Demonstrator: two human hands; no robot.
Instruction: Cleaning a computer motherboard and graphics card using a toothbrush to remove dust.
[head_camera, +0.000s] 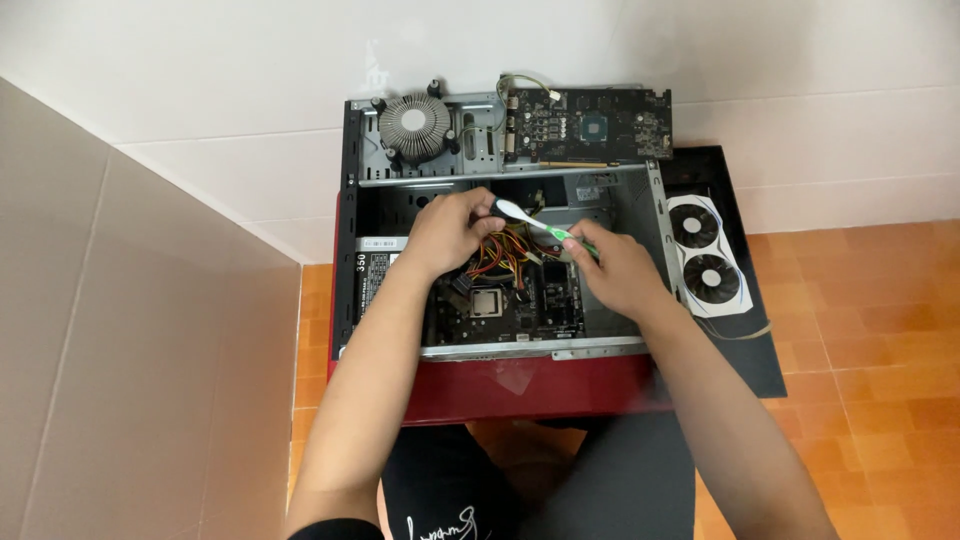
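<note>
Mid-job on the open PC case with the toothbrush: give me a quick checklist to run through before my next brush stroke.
1. Brush grip: right hand holds the green and white toothbrush by its handle. Ok.
2. Cables clear: left hand gathers the coloured cable bundle aside. Ok.
3. Cooler out of the way: the round heatsink fan lies at the far end of the case. Ok.
4. Graphics card removed: it lies beyond the case, its fan shroud to the right. Ok.
5. Processor socket uncovered on the board. Ok.
6. Power unplugged: cannot tell.
</note>
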